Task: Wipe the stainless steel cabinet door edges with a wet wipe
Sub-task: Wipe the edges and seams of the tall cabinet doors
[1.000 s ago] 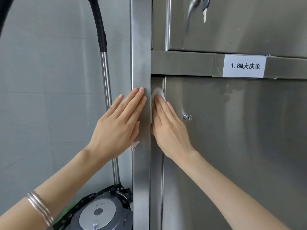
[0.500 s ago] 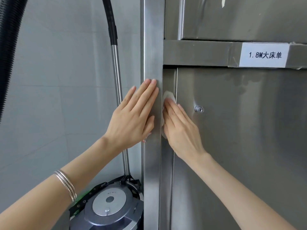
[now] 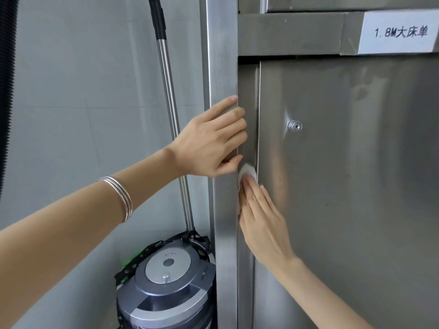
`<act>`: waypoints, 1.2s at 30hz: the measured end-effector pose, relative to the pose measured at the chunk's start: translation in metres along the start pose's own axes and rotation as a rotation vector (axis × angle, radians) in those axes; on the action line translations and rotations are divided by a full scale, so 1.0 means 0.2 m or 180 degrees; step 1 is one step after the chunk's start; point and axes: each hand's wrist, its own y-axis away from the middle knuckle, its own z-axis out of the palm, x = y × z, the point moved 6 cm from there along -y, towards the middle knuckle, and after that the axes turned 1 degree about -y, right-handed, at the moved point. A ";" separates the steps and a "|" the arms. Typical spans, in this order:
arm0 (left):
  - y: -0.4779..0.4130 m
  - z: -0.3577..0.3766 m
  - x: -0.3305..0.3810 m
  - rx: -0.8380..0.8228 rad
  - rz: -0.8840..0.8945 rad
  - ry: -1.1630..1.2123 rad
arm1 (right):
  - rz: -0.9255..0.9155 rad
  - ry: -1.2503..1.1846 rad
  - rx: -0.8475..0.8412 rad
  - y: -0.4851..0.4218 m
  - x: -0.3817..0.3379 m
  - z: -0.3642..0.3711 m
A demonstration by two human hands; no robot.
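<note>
Grey wall (image 3: 83,91) and a vacuum cleaner (image 3: 166,281) stand left of the steel cabinet post (image 3: 223,55). On the post rests the left hand (image 3: 209,141), fingers straight, slightly apart. Just right of the post, the wet wipe (image 3: 247,170) lies on the door edge (image 3: 247,91) — mostly hidden under the right hand (image 3: 261,219), whose straight, joined fingers press it.

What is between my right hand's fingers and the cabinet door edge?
The white wet wipe, pressed flat against the door edge by the fingers of the right hand, as the head view shows.
</note>
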 end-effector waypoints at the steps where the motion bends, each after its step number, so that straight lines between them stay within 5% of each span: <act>1: 0.00 0.00 0.01 0.0012 0.0043 -0.0012 | 0.0071 -0.0038 0.0041 -0.02 0.00 0.00; 19: 0.22 0.14 0.39 0.0235 0.0090 0.0401 | 0.0001 0.0162 -0.0435 0.60 -0.17 0.26; 36: 0.53 0.26 0.89 0.0454 0.0328 0.0271 | -0.0417 0.0145 0.0374 0.90 -0.14 0.46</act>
